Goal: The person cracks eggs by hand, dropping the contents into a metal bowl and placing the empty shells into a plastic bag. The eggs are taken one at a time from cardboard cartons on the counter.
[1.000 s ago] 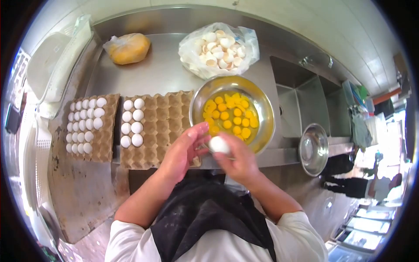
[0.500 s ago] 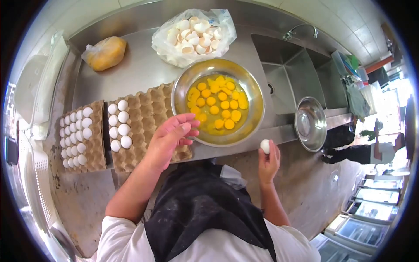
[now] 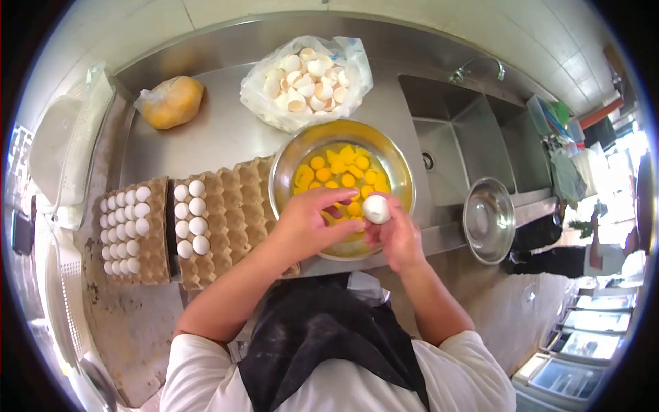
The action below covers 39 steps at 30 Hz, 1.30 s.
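My right hand (image 3: pixel 401 240) grips a white egg (image 3: pixel 376 209) above the right front part of a large steel bowl (image 3: pixel 402 175). A small mark shows on the eggshell. Just left of the egg, my left hand (image 3: pixel 307 223) has its thumb and fingers apart, holding nothing. Inside the bowl, many whole yolks (image 3: pixel 318 163) lie in clear egg white, partly hidden by my hands. Beside the bowl on the left is a cardboard egg tray (image 3: pixel 237 202) with two rows of white eggs (image 3: pixel 198 207) at its left side. Behind the bowl, a clear plastic bag (image 3: pixel 255 91) holds broken eggshells (image 3: pixel 305 86).
A second egg tray (image 3: pixel 160 240) with several eggs stands further left. At the back left lies a tied bag of yellow stuff (image 3: pixel 170 103). To the right are a sink (image 3: pixel 439 141), a faucet (image 3: pixel 480 65) and a smaller steel bowl (image 3: pixel 489 220). Another person (image 3: pixel 556 261) stands far right.
My right hand has brought the egg from right of the bowl up and left to above it. My left hand has shifted right, close to the egg. The view has tilted slightly.
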Each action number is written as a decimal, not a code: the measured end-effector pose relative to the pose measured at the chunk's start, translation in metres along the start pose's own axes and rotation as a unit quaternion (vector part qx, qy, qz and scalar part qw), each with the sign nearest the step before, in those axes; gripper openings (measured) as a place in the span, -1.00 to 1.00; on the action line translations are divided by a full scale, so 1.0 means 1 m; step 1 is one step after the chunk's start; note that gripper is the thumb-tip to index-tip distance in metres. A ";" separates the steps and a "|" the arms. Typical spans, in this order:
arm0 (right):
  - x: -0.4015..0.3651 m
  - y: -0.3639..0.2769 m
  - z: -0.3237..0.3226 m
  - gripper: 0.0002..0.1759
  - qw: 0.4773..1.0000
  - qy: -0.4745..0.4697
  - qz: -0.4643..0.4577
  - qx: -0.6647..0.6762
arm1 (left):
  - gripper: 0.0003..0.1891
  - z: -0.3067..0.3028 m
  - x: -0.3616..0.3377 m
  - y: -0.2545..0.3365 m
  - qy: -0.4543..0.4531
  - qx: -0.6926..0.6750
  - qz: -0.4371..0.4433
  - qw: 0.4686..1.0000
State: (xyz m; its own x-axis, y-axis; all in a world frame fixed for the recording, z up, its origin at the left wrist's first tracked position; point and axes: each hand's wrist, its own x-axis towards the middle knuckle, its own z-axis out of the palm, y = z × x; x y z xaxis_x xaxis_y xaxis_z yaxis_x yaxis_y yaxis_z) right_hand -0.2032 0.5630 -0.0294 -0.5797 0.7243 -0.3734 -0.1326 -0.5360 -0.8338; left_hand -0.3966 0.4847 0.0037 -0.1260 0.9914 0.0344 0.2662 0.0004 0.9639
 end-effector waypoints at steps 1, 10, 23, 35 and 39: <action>0.007 -0.001 0.004 -0.46 1.000 -0.007 0.002 0.000 | -0.49 0.001 0.006 0.001 0.006 0.003 -0.002 1.000; 0.051 0.005 0.009 -0.50 0.993 -0.044 -0.019 -0.108 | -0.59 0.003 0.029 -0.012 0.060 0.115 0.004 0.992; 0.070 0.007 0.003 -0.52 0.987 -0.059 0.023 -0.148 | -0.64 0.016 0.035 -0.036 0.128 0.185 0.046 0.973; 0.079 0.007 0.000 -0.53 0.986 -0.077 0.061 -0.132 | -0.61 0.018 0.037 -0.044 0.128 0.038 -0.078 0.988; 0.084 0.006 -0.001 -0.53 0.984 -0.090 0.050 -0.146 | -0.63 0.017 0.039 -0.045 0.126 0.000 -0.088 0.988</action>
State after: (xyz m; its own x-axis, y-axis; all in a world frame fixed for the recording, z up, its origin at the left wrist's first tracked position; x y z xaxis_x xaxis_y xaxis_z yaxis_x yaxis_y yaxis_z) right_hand -0.2513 0.6212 -0.0660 -0.7142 0.5725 -0.4027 0.1530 -0.4338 -0.8879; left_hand -0.3973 0.5253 -0.0428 -0.4040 0.9121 -0.0691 0.2194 0.1700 0.9607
